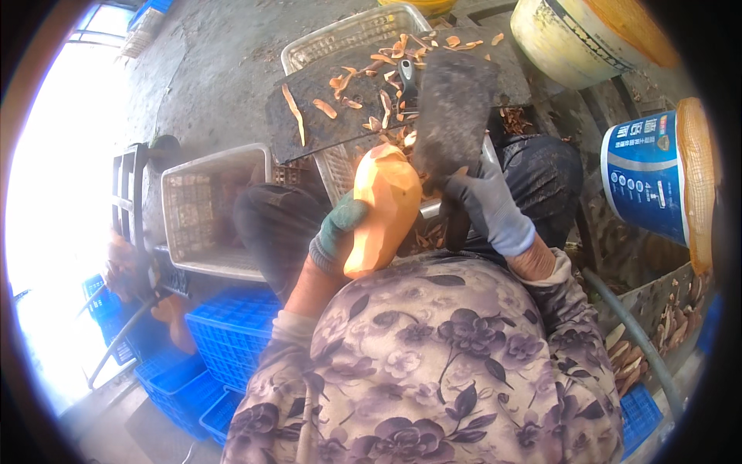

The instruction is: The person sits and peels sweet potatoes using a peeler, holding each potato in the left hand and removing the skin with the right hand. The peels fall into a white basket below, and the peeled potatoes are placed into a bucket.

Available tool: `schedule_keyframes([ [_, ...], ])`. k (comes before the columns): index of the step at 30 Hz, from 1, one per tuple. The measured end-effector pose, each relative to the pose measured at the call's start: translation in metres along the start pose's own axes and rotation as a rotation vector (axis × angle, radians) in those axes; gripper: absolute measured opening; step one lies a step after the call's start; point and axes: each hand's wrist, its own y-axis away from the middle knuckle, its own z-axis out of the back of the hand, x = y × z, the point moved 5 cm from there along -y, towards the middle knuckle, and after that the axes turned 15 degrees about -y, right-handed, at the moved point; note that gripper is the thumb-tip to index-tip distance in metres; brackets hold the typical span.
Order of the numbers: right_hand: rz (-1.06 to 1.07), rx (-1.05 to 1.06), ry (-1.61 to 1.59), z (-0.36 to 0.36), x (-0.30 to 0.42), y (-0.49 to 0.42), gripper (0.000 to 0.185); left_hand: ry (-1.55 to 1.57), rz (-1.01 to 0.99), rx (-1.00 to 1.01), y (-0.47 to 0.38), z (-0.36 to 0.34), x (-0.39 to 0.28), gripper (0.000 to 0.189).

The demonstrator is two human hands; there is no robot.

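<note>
My left hand (341,227), in a green-grey glove, holds a large peeled orange root vegetable (385,211), perhaps a sweet potato, upright against my front. My right hand (493,203), in a grey glove, grips the handle of a broad dark cleaver (455,107), its blurred blade pointing away from me. Beneath and beyond the blade lies a dark board (342,113) strewn with peel strips (294,113). A peeler (407,81) with a dark handle rests on the board, just left of the blade.
Pale plastic crates stand beyond the board (353,29) and at left (214,267). Blue crates (232,330) are stacked at lower left. A blue-and-white bucket (643,174) and a cream bucket (568,40) stand at right. A metal pipe (632,330) curves at lower right, beside more peelings (678,319).
</note>
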Motion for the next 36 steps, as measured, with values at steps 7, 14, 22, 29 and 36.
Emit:
schedule_keyframes([
  [7, 0.283, -0.062, 0.761, -0.009, 0.026, 0.021, 0.031, 0.035, -0.020, -0.016, -0.009, 0.012, 0.010, 0.079],
  [14, 0.855, 0.265, 1.653, -0.057, 0.029, 0.051, 0.053, -0.021, -0.111, -0.066, -0.015, 0.011, 0.002, 0.071],
  [22, 0.789, 0.248, 1.800, -0.054, 0.025, 0.044, 0.047, -0.268, -0.171, -0.161, -0.018, 0.042, 0.022, 0.065],
  [29, 0.741, 0.146, 1.667, -0.047, 0.014, 0.029, 0.044, -0.135, -0.177, -0.254, -0.013, 0.034, 0.016, 0.058],
  [36, 0.563, 0.038, 1.014, -0.022, 0.008, 0.013, 0.036, -0.132, -0.191, -0.185, -0.015, -0.011, -0.011, 0.058],
])
